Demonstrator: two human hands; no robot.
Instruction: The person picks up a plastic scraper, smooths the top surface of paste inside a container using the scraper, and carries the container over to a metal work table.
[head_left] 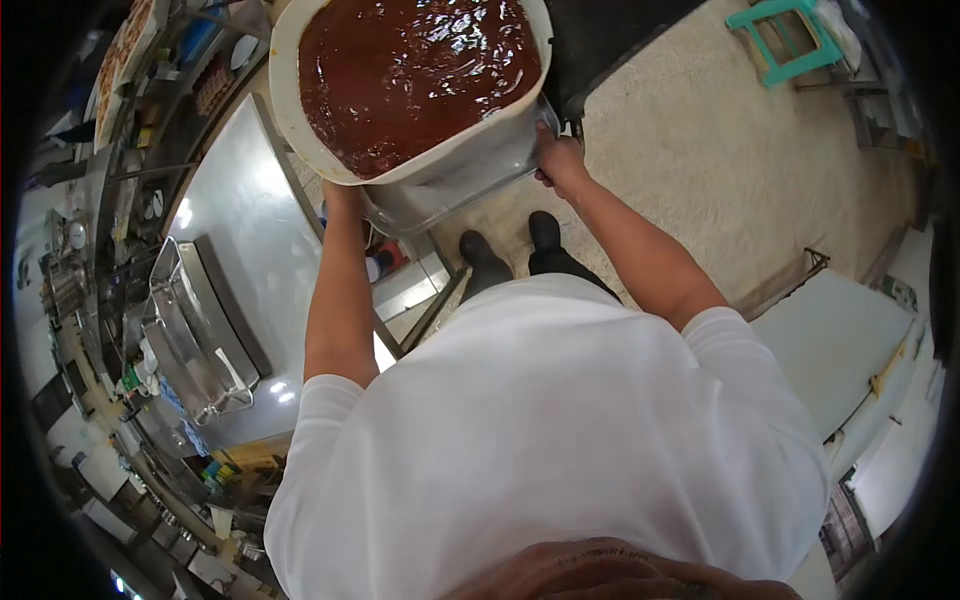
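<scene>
A large white tub of glossy dark red-brown liquid sits on a clear or metal tray at the top of the head view. My right hand grips the tray's right edge, with its fingers wrapped round the rim. At the tray's left end is my left hand, mostly hidden under the tub's edge, so its fingers do not show. Both arms reach forward, and the tray and tub are held out in front of my body.
A steel table stands on the left with a metal tray or rack on it. A green stool is at the upper right. A pale board or lid lies at the right. Crowded shelves line the far left.
</scene>
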